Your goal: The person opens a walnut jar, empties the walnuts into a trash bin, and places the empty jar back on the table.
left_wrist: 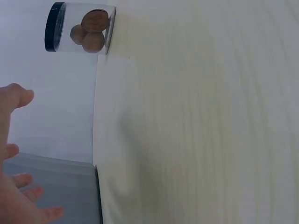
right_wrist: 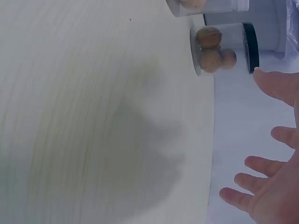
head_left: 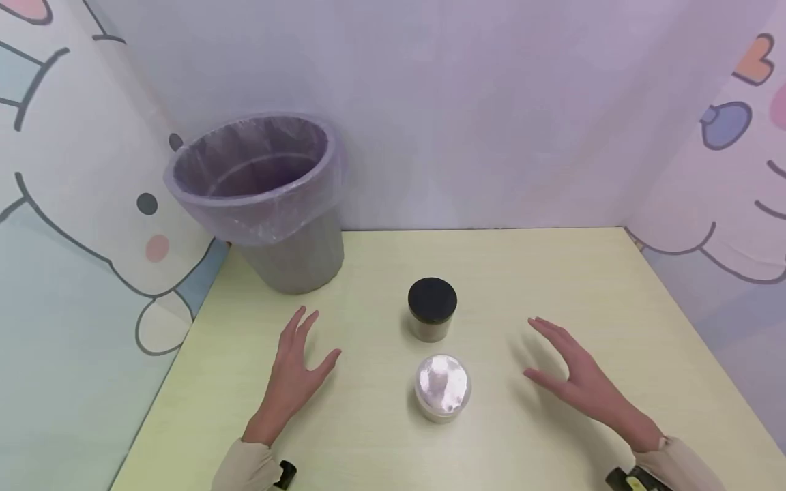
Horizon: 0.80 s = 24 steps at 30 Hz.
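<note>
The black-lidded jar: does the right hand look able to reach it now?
Probably yes: the right hand is open, with only table between it and the black-lidded jar. The other jar stands nearer the person, outside that path.

Bears, as a pale, wood-grained table [head_left: 522, 273], a bin [head_left: 297, 256] at back left, a black-lidded jar [head_left: 432, 305] near the middle and, just nearer, a shiny-topped jar [head_left: 442, 387].

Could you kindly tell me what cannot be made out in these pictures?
Head view: glare hides what is inside the shiny-topped jar.
Right wrist view: top edge crops that jar.
Head view: near side hides the floor of the trash bin.
Left wrist view: left edge crops the left hand.
</note>
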Tool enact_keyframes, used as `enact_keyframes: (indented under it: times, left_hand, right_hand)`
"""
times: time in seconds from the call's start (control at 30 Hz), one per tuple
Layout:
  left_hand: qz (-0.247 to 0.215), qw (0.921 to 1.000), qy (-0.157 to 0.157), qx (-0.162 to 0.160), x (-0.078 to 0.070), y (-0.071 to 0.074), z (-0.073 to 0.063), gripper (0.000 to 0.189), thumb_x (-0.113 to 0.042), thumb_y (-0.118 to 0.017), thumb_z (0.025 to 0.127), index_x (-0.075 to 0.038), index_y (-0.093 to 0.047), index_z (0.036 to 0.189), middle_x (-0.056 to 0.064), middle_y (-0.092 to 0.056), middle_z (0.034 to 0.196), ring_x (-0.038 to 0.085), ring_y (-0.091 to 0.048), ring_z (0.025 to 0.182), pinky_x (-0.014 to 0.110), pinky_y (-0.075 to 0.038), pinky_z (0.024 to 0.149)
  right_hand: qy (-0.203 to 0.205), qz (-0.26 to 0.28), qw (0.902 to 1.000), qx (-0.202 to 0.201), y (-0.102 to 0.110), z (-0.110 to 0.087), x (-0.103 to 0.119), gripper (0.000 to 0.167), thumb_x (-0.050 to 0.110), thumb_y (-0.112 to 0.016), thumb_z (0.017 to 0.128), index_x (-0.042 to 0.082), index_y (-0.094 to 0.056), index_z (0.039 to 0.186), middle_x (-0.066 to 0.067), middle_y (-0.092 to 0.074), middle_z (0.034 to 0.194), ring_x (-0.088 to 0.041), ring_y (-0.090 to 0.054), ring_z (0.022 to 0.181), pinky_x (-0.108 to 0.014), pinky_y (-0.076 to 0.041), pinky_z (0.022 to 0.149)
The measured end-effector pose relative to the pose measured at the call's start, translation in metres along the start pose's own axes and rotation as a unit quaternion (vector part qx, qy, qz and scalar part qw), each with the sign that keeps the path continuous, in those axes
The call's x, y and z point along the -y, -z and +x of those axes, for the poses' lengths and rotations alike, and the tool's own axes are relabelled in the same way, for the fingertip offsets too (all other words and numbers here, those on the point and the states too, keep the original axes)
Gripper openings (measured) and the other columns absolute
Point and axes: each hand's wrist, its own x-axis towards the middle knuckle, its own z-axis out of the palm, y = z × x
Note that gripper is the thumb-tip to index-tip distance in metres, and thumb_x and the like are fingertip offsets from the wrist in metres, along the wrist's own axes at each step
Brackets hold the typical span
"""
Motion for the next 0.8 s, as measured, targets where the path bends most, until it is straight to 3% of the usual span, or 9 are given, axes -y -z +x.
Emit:
enact_keyframes:
  times: [0.07,0.13,0.33,0.57,0.8]
  left_hand:
    - [-0.024,0.9997,0.0,0.001,-0.001,0.001,0.001,0.073,-0.033,-0.074,0.082,-0.025,-0.036,0.145,-0.001,-0.023,0.153,0.023,-0.026,0.137,0.054,-0.035,0.098]
    - [-0.044,0.999,-0.001,0.003,-0.002,0.001,0.001,0.072,-0.032,-0.074,0.082,-0.025,-0.038,0.144,-0.001,-0.025,0.152,0.021,-0.027,0.137,0.054,-0.034,0.1]
    - [-0.078,0.9969,-0.011,0.009,-0.003,-0.001,0.004,0.068,-0.029,-0.075,0.081,-0.023,-0.043,0.141,-0.003,-0.033,0.148,0.018,-0.03,0.136,0.052,-0.032,0.102]
    - [-0.123,0.992,-0.012,0.023,-0.006,-0.002,0.005,0.069,-0.025,-0.076,0.081,-0.03,-0.042,0.14,-0.009,-0.038,0.145,0.013,-0.035,0.133,0.045,-0.039,0.099]
    - [-0.148,0.9879,-0.018,0.042,-0.013,-0.003,0.002,0.069,-0.021,-0.076,0.081,-0.023,-0.041,0.141,-0.001,-0.041,0.143,0.015,-0.037,0.131,0.043,-0.041,0.098]
  right_hand:
    - [0.016,0.009,0.9998,-0.002,-0.001,0.001,0.004,0.081,0.021,-0.079,0.077,0.021,-0.036,0.146,-0.002,-0.039,0.144,-0.007,-0.032,0.132,-0.017,-0.028,0.099]
    - [0.029,0.023,0.9993,-0.004,-0.002,0.001,0.008,0.081,0.019,-0.081,0.076,0.018,-0.038,0.144,-0.002,-0.043,0.141,-0.003,-0.035,0.128,-0.009,-0.028,0.094]
    - [0.036,0.064,0.9972,0.013,-0.006,0.002,0.013,0.077,0.016,-0.081,0.076,0.015,-0.04,0.141,-0.003,-0.046,0.137,-0.004,-0.04,0.124,-0.015,-0.036,0.093]
    - [0.045,0.12,0.9909,0.041,-0.013,0.0,0.02,0.079,0.012,-0.081,0.074,0.013,-0.04,0.142,-0.001,-0.045,0.139,-0.013,-0.041,0.126,-0.021,-0.04,0.094]
    - [0.039,0.144,0.9868,0.063,-0.021,0.0,0.026,0.08,0.012,-0.082,0.073,0.016,-0.04,0.141,0.002,-0.045,0.139,-0.014,-0.042,0.127,-0.026,-0.041,0.096]
